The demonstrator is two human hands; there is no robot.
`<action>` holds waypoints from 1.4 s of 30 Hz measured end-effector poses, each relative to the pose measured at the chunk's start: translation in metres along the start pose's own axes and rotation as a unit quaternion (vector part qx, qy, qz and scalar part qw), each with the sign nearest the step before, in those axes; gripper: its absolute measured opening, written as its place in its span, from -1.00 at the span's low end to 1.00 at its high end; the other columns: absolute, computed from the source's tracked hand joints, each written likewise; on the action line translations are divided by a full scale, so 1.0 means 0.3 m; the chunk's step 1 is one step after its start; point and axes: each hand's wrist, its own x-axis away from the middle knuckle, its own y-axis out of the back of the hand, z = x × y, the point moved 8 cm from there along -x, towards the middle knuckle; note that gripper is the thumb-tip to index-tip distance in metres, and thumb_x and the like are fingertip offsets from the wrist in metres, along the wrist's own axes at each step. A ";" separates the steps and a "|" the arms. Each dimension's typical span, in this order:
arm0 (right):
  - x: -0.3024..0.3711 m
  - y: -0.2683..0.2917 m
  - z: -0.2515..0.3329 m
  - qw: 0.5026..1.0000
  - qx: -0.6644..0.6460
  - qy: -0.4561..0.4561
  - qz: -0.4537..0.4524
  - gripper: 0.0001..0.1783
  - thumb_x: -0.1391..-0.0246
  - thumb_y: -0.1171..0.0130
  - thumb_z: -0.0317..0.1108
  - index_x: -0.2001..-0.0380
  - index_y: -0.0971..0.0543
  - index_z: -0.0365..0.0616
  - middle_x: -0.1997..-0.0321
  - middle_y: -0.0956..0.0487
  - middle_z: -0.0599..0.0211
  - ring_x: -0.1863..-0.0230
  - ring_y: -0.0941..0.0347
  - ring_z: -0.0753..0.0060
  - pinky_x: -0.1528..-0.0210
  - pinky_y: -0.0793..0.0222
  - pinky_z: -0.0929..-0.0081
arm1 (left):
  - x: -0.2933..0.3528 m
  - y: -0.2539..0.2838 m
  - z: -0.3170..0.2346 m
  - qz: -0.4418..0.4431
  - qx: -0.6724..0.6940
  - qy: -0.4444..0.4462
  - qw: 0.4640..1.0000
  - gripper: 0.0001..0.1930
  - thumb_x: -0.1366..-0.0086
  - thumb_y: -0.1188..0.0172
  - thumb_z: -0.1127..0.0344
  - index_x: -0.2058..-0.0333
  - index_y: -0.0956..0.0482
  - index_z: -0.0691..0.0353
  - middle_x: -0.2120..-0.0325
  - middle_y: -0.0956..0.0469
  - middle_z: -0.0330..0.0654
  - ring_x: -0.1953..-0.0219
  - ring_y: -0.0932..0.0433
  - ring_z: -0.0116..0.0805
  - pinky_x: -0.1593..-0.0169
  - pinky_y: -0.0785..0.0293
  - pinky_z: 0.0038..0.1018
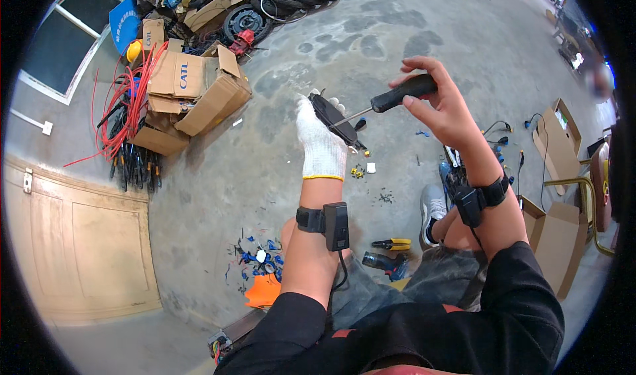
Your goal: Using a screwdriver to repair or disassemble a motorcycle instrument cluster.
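Observation:
My left hand (315, 133), in a white knitted glove with a yellow cuff edge, is closed around a flat, dark, oval part (332, 119). What kind of part it is I cannot make out. In my bare right hand (437, 103) is a screwdriver (402, 95) with a thick black handle, gripped between thumb and fingers. Its metal shaft slants down to the left, and the tip meets the dark part or lies just over it. A short cable end with a dark plug hangs by the part's lower right side.
Small yellow pieces (358, 172) and a white block (371, 167) lie on the concrete floor below my hands. Yellow-handled pliers (392, 244) and a cordless drill (385, 264) rest by my legs. Cardboard boxes (199, 87) and red cable (136, 103) are at left; an opened carton (560, 242) is at right.

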 end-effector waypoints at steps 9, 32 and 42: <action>0.009 0.030 -0.052 0.923 0.202 -0.327 0.034 -0.59 -0.16 -0.39 -0.20 0.08 -0.56 -0.29 0.38 -0.63 0.29 0.35 -0.57 0.57 0.30 -0.47 0.50 | -0.065 0.043 -0.030 0.011 0.028 -0.016 0.999 -0.58 -0.51 0.09 -0.13 0.11 -0.49 0.11 0.30 -0.54 -0.13 0.32 -0.55 -0.24 0.20 -0.59 -0.24; 0.006 0.062 -0.078 0.958 0.200 -0.205 0.019 -0.56 -0.20 -0.33 -0.08 0.18 -0.62 -0.32 0.57 -0.62 0.35 0.45 -0.57 0.52 0.36 -0.47 0.46 | -0.014 0.014 -0.046 0.006 -0.016 -0.048 0.999 -0.55 -0.52 0.10 -0.11 0.03 -0.49 0.17 0.28 -0.56 -0.13 0.35 -0.57 -0.19 0.18 -0.57 -0.22; 0.024 -0.017 0.010 0.995 0.087 -0.047 0.021 -0.40 -0.20 -0.29 -0.34 -0.23 -0.30 -0.20 -0.04 -0.55 0.16 -0.04 -0.53 0.37 -0.07 -0.45 0.39 | -0.022 0.046 -0.041 -0.037 -0.007 -0.031 0.999 -0.58 -0.51 0.07 -0.10 0.11 -0.50 0.15 0.31 -0.55 -0.14 0.33 -0.56 -0.18 0.25 -0.57 -0.20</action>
